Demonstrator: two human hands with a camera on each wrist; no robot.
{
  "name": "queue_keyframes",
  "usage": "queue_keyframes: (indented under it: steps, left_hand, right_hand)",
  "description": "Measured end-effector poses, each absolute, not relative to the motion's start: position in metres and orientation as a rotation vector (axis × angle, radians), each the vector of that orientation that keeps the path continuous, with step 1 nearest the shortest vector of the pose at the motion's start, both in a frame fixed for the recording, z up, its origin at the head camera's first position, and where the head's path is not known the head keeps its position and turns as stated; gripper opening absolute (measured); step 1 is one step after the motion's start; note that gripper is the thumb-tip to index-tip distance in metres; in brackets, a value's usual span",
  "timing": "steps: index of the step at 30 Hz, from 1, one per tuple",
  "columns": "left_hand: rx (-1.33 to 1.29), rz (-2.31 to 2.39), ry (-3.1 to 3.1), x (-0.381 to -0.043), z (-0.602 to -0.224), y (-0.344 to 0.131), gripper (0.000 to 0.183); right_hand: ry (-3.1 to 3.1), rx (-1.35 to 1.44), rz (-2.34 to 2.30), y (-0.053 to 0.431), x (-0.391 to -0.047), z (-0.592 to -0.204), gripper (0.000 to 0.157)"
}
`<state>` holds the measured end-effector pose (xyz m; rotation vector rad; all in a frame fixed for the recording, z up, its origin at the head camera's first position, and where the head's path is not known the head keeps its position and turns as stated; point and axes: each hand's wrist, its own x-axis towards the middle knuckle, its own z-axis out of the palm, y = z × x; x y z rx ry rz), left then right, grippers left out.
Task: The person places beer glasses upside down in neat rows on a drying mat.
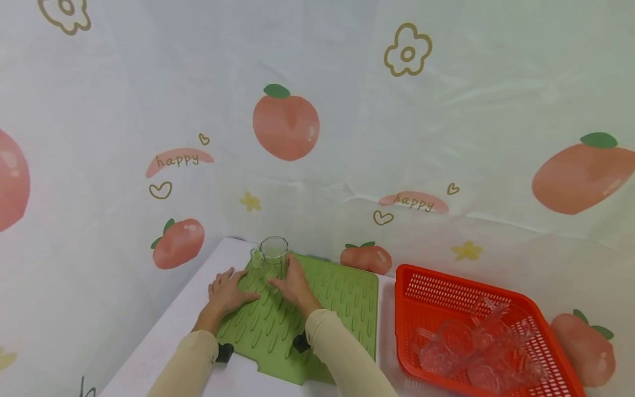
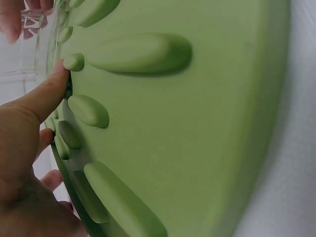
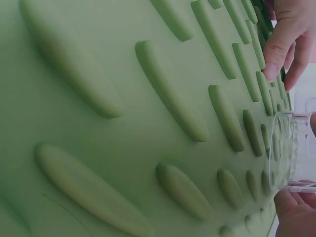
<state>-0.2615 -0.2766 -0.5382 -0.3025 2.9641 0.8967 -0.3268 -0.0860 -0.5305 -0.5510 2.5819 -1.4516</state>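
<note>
A clear glass mug [image 1: 274,256] stands upright at the far left part of a green drying mat [image 1: 342,309] with raised oval ridges. My right hand [image 1: 296,284] grips the mug's body from the right, thumb at the near side; the mug's handle points left. In the right wrist view, the mug's round base [image 3: 282,148] is close on the ridges. My left hand [image 1: 229,295] lies at the mat's left edge with fingers spread and holds no object. In the left wrist view, its thumb [image 2: 47,94] touches the mat beside a ridge.
To the right stands a red plastic basket [image 1: 404,320] with several clear glass mugs [image 1: 446,342] lying in it. Behind the white table [image 1: 238,375] hangs a white curtain [image 1: 342,138] printed with fruit. A black wrist strap piece [image 1: 224,353] shows by the left sleeve.
</note>
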Motion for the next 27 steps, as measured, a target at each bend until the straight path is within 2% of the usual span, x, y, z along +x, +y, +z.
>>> queue_keyframes:
  steps: [17, 27]
  left_hand:
    - [-0.293, 0.928, 2.958, -0.26, -0.541, -0.279, 0.088]
    - [-0.282, 0.934, 2.947, -0.26, -0.542, -0.277, 0.087]
  right_hand:
    - [2.673, -0.524, -1.288, -0.077, -0.318, -0.518, 0.095]
    - [2.832, -0.596, -1.005, -0.061, -0.308, -0.506, 0.095]
